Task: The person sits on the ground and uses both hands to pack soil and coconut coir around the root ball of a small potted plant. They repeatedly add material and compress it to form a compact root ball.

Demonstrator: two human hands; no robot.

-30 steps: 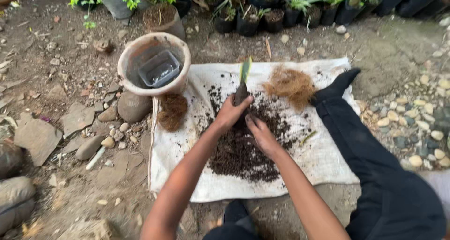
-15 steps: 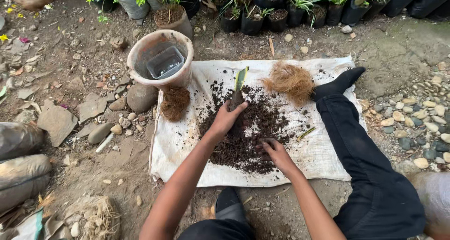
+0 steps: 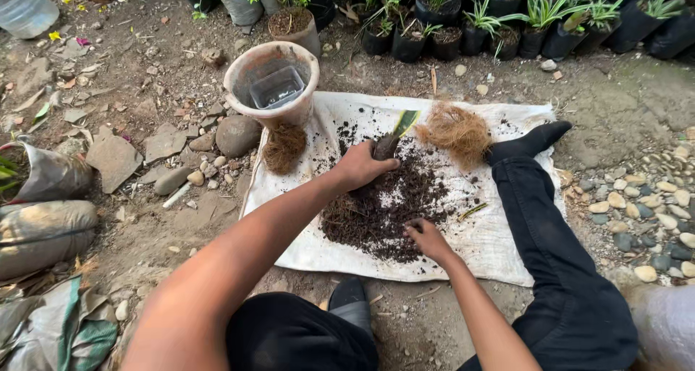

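Observation:
My left hand grips the soil-covered base of a small plant with a green and yellow leaf, held upright on a white sack cloth. My right hand rests with fingers curled in the near edge of a dark soil pile spread over the cloth. Whether it holds soil is hidden. A clump of brown coconut fibre lies to the right of the plant. A second fibre clump sits at the cloth's left edge.
A pink plastic pot with a clear square cup inside stands at the cloth's far left corner. Potted plants in black bags line the back. Stones, pebbles and filled sacks lie at left. My black-trousered leg stretches across the right.
My right hand has drawn back from the plant toward me, down to the near edge of the soil pile. The left hand stays on the plant's base.

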